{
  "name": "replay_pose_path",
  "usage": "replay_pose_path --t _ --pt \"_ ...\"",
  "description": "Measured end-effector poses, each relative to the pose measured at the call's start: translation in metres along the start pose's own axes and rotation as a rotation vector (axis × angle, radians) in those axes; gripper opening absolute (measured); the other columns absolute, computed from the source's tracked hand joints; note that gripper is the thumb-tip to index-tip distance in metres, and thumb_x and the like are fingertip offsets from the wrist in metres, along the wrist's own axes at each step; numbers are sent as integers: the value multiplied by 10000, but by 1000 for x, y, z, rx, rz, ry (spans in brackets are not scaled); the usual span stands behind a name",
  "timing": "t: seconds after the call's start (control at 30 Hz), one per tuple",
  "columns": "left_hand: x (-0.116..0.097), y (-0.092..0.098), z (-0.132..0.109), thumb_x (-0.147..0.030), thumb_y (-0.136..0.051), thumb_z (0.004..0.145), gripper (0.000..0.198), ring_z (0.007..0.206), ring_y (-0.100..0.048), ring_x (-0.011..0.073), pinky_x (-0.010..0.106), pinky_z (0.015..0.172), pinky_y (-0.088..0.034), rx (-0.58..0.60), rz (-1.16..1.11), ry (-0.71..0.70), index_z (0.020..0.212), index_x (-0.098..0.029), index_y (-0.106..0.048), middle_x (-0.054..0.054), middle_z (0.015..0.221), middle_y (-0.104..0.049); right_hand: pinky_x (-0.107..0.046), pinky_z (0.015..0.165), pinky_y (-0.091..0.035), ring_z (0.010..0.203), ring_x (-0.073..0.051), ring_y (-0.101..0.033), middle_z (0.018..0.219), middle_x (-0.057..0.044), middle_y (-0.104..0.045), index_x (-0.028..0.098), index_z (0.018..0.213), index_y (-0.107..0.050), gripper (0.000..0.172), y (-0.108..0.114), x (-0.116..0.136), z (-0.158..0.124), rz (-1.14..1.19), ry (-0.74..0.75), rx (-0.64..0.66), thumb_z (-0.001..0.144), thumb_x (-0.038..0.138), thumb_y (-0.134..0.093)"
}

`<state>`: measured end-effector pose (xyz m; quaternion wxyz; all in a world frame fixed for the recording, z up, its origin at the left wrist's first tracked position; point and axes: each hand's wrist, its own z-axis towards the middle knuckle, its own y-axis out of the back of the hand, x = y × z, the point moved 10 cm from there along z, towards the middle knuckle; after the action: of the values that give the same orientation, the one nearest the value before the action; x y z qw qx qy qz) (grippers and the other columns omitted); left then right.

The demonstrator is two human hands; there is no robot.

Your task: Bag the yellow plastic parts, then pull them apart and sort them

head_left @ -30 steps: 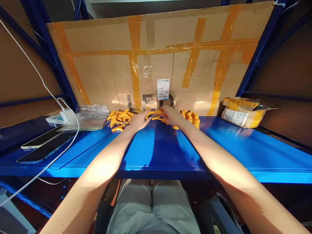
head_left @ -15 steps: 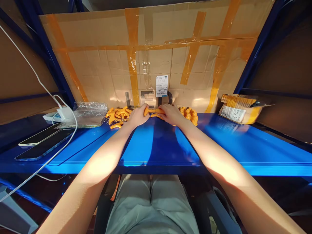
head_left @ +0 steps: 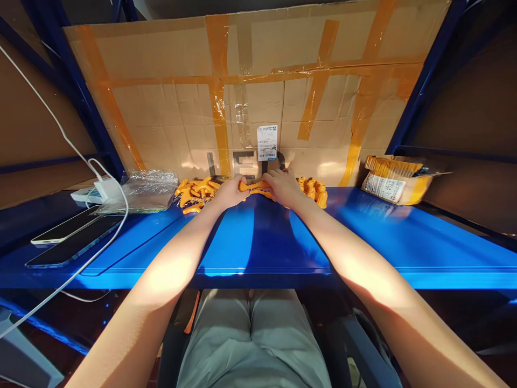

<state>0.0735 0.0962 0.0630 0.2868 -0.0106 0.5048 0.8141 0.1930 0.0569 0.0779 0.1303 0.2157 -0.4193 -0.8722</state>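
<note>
Close to the cardboard at the back of the blue shelf, my left hand (head_left: 233, 192) is closed on the left end of a slim orange plastic piece (head_left: 253, 186). My right hand (head_left: 279, 186) grips the same piece's right end, fingers bent over it. A second thin orange strip seems to lie along its lower side; whether the two are joined I cannot tell. Left of my left hand is a loose heap of orange plastic parts (head_left: 194, 191). Beside my right hand, several upright orange parts (head_left: 313, 189) stand close together, partly hidden by my wrist.
Taped cardboard (head_left: 169, 118) walls off the back of the shelf (head_left: 226, 248). At left lie two phones (head_left: 72, 242), a white charger (head_left: 107, 188) with a trailing cable and a clear plastic bag (head_left: 147, 191). An open carton (head_left: 390, 183) stands at right.
The lower orange strip has come up against the piece between my hands, closing the gap seen before. My left fingers have shifted slightly; both hands stay in nearly the same place.
</note>
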Motion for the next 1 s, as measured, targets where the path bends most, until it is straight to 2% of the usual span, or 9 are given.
replay_pose_path --t 0.2,0.33,0.53,0.63,0.77,0.83,1.0 --pt "13 -26 -3 -240 -651 772 224 414 -511 115 262 466 -433 243 -375 188 979 -176 -597 -21 621 -617 -407 879 -283 1038 -287 -524 1099 -140 -652 166 1105 -612 273 5 7 -1 -78 48 -27 949 114 -394" --pt "12 -31 -9 -233 -676 735 126 396 -464 92 257 439 -421 340 -500 244 818 -176 -601 -22 556 -568 -419 900 -279 1025 -287 -517 1101 -140 -649 171 1120 -604 293 6 12 -2 -85 93 -57 958 115 -366" --pt "0 -43 -21 -243 -640 745 96 378 -429 101 276 470 -440 533 -598 263 701 -200 -566 -57 423 -416 -418 944 -260 1089 -289 -510 1139 -142 -646 165 1136 -574 305 10 13 -2 -59 115 -103 936 67 -367" --pt "1 -38 -17 -238 -637 742 65 396 -452 107 269 459 -421 449 -516 244 748 -193 -590 -44 471 -487 -429 955 -266 1075 -298 -533 1117 -148 -660 148 1141 -569 262 4 5 -2 -30 66 -60 945 112 -399" --pt "10 -22 -6 -233 -656 706 165 505 -561 141 259 498 -417 224 -262 169 862 -196 -616 -21 589 -629 -399 927 -320 1089 -298 -573 1155 -137 -679 160 1144 -594 225 -23 -6 -6 70 -22 154 960 244 -497" --pt "12 -16 -3 -236 -660 687 223 606 -616 171 263 550 -423 150 -122 123 906 -212 -626 -18 626 -664 -382 925 -334 1098 -285 -588 1162 -115 -690 180 1121 -620 225 -33 -6 -9 119 -38 244 982 284 -477" --pt "7 -5 -1 -293 -660 690 284 818 -662 240 288 644 -431 52 135 43 969 -239 -655 20 806 -726 -407 931 -345 1147 -299 -570 1245 -135 -656 167 1144 -627 280 -32 -4 -9 89 -62 247 1012 289 -412"
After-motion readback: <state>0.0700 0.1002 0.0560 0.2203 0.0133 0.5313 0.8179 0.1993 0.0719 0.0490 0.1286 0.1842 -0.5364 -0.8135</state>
